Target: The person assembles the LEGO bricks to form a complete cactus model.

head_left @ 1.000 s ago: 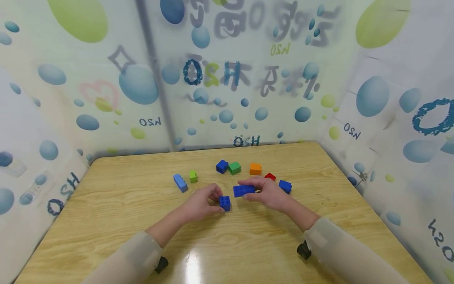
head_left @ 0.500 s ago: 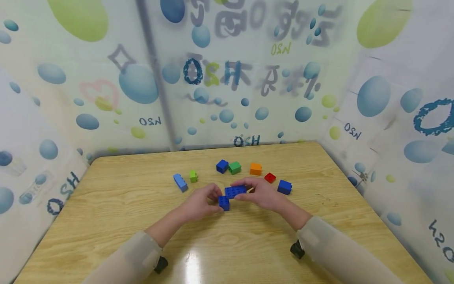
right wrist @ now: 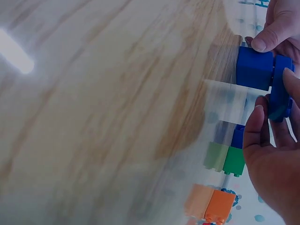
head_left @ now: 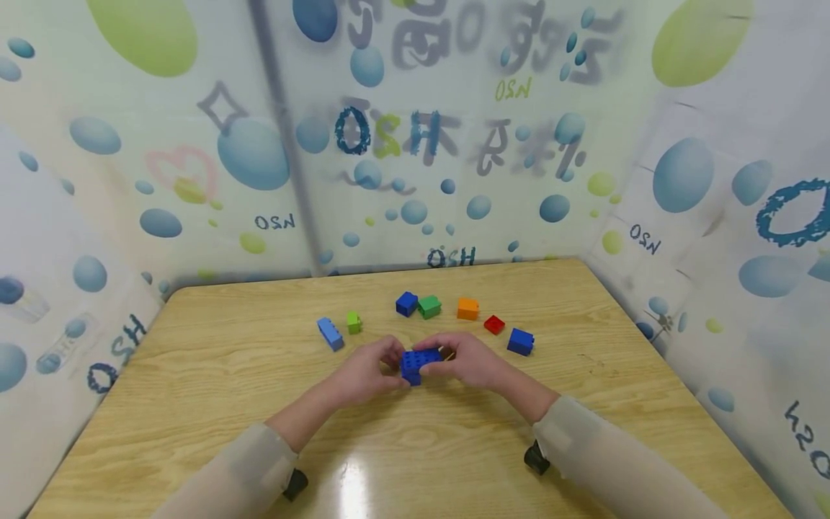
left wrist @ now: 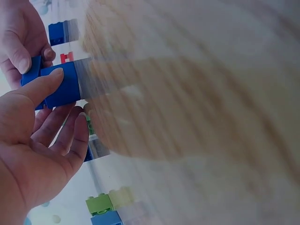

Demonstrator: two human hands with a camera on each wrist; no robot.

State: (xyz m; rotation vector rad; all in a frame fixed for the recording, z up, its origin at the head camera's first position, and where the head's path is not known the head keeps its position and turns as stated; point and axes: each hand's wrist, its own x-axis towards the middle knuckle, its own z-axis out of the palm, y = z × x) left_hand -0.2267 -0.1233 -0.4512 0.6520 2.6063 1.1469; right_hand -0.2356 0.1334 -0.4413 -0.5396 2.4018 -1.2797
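Near the middle of the table, my left hand [head_left: 364,373] pinches a square blue toy brick [left wrist: 65,86] between thumb and fingers. A longer, flat blue brick [head_left: 420,357] lies across the top of it, studs up. My right hand [head_left: 473,362] holds that flat brick at its right end, thumb on the near side and fingers on the far side. From the right wrist view, the square brick [right wrist: 254,68] and the flat brick [right wrist: 279,89] sit face to face with a narrow dark line between them. The flat brick overhangs toward my right hand.
Behind the hands, on the wooden table [head_left: 246,389], lie a light blue brick [head_left: 330,334], a lime brick [head_left: 353,322], a dark blue brick [head_left: 406,304], a green brick [head_left: 429,307], an orange brick [head_left: 467,309], a red brick [head_left: 494,324] and another blue brick [head_left: 521,342]. Patterned curtains surround the table.
My right hand has brought the flat blue brick leftward, from beside the square brick to on top of it. My left hand has stayed in place, holding the square brick.
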